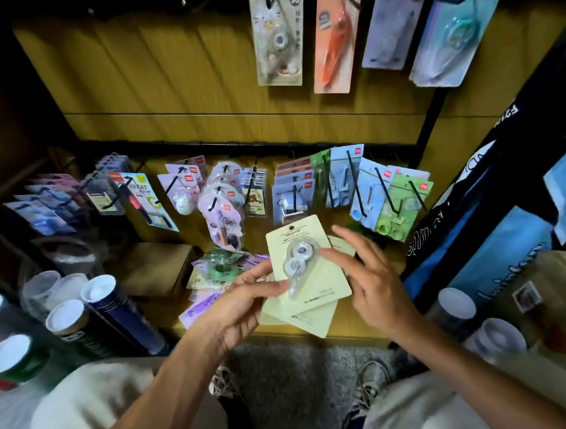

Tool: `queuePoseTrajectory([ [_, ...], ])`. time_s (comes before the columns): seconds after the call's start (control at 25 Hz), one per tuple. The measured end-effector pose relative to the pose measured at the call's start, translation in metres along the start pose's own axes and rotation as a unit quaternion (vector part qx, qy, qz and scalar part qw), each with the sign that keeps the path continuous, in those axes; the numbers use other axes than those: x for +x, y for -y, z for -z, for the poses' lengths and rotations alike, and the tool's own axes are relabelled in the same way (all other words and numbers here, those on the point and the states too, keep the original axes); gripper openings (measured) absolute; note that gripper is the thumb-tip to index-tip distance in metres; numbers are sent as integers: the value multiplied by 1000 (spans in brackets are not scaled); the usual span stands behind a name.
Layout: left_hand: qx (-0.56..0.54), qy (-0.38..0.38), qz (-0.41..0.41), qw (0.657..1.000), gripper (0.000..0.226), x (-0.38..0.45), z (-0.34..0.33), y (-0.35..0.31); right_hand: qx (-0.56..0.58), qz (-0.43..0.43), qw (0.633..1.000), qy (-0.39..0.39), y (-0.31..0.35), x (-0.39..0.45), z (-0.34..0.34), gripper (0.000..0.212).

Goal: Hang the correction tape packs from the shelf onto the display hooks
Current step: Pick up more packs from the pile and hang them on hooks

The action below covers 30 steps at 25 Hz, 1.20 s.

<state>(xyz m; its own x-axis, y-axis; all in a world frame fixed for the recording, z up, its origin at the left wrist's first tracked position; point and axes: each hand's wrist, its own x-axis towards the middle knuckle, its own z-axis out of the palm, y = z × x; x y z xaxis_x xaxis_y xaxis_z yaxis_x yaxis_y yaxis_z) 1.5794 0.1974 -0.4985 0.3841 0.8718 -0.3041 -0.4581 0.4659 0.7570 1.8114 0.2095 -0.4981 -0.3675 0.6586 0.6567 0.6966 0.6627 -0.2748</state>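
Note:
My left hand [247, 296] grips a fanned stack of pale yellow correction tape packs [315, 278] by their lower left edge, over the front of the shelf. The top pack shows a clear blister with a white tape dispenser. My right hand [368, 275] is at the stack's right side, fingers spread and relaxed, one fingertip touching the top pack beside the blister. More packs [219, 274], green and purple, lie loose on the shelf to the left. Display hooks [386, 188] on the lower rail carry several hanging packs.
A brown cardboard box [155, 268] sits on the shelf at left. Tubes with white caps [97, 292] stand at lower left and lower right. The upper rail holds several hanging packs [277, 39]. A dark and blue display [495, 234] stands at right. My shoes are on the grey floor.

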Motion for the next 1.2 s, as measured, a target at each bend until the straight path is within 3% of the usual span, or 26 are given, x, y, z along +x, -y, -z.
queuePoseTrajectory([
  [0.08,12,-9,-22,1000,56,-4,-12,0,135,-207,967,-58,12,-3,12,38],
  [0.12,20,-20,-42,999,56,-5,-19,0,231,-307,921,-65,20,-2,19,33],
  [0.2,66,-55,-90,992,57,-7,-35,-2,390,-446,806,-10,34,6,30,47],
  [0.28,119,-94,-131,980,58,-7,-46,-4,449,-486,748,43,38,10,29,54],
  [0.4,132,-110,-182,968,59,-10,-52,-7,497,-501,708,-36,37,16,25,48],
  [0.48,144,-121,-220,957,60,-13,-55,-10,531,-512,669,-90,37,21,27,32],
  [0.56,127,-154,-250,948,69,-12,-56,-14,555,-512,649,-90,37,25,28,16],
  [0.72,11,-193,-253,948,95,-8,-49,-25,555,-489,672,-46,43,40,31,16],
  [0.8,-34,-190,-231,954,74,-11,-49,-36,552,-475,684,-40,48,55,34,15],
  [0.92,-15,-175,-204,963,34,-18,-49,-61,548,-448,705,-40,53,86,38,17],
  [1.04,26,-229,-233,945,24,-22,-45,-92,464,-448,764,-6,55,115,42,9],
  [1.12,35,-263,-255,930,18,-25,-39,-112,381,-440,813,6,54,128,45,22],
  [1.2,33,-284,-274,918,18,-27,-32,-131,332,-377,865,12,57,138,49,14],
])
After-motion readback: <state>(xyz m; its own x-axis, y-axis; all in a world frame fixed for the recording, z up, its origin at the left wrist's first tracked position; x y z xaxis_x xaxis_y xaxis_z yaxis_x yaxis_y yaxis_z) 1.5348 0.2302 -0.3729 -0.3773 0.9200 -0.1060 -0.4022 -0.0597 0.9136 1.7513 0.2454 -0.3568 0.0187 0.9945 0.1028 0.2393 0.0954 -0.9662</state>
